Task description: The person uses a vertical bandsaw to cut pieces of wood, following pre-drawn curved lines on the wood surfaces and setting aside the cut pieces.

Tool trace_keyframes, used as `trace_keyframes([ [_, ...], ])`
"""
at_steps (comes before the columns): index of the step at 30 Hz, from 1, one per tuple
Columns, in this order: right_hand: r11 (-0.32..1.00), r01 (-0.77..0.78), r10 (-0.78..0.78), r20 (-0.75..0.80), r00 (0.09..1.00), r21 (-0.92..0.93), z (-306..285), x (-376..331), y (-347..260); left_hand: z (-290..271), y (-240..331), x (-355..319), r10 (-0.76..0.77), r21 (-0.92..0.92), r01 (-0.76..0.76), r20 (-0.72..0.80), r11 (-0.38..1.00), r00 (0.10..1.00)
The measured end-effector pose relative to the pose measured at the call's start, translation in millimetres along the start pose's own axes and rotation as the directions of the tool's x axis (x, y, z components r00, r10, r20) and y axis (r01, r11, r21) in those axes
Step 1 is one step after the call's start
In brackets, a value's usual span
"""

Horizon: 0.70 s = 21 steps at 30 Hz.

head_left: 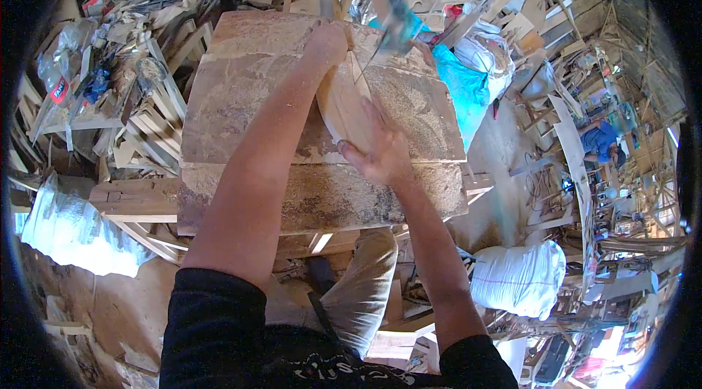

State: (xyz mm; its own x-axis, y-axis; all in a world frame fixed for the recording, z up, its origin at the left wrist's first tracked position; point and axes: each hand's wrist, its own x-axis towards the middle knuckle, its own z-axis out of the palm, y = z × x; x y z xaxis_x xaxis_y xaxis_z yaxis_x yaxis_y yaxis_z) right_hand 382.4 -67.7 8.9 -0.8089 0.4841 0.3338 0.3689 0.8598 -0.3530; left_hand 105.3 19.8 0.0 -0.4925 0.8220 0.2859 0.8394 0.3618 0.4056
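Note:
A pale, curved wooden board [340,104] lies on a worn, sawdust-covered wooden work surface [241,107]. My left hand [327,39] is closed at the board's far end, its fingertips partly hidden. At the near right part of the board, my right hand [382,146] grips it, with the thumb at the left edge and the fingers along the right one. Just beyond my right fingers, a thin dark blade-like strip [377,47] runs down toward the board from a blurred upright machine part [397,17]. Whether the blade touches the wood I cannot tell.
Wood scraps and strips [157,122] are heaped on the left. A turquoise sheet [461,82] hangs off the surface's right side. A full white sack [519,279] stands at the lower right. Far right, a person in blue [601,142] is among more timber.

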Motion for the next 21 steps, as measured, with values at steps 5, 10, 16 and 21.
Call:
trace_keyframes([
  [5,1.0,-0.001,0.001,0.006,1.0,-0.001,0.1,2.5,-2.3,-0.3,-3.5,2.4,0.015,0.04,-0.017,0.045,0.999,0.999],
  [10,0.999,-0.014,0.014,0.012,1.0,-0.037,-1.9,1.7,5.2,-10.8,8.8,4.3,0.073,0.093,-0.097,0.235,0.991,0.969],
  [16,0.999,0.021,-0.022,-0.043,0.999,-0.033,4.7,2.9,8.5,0.1,4.6,2.4,-0.036,-0.043,0.037,0.03,0.998,0.999],
  [21,1.0,-0.001,0.0,-0.032,0.999,-0.027,1.8,3.8,5.8,12.2,-4.9,15.5,0.051,0.098,-0.06,0.087,0.993,0.995],
])
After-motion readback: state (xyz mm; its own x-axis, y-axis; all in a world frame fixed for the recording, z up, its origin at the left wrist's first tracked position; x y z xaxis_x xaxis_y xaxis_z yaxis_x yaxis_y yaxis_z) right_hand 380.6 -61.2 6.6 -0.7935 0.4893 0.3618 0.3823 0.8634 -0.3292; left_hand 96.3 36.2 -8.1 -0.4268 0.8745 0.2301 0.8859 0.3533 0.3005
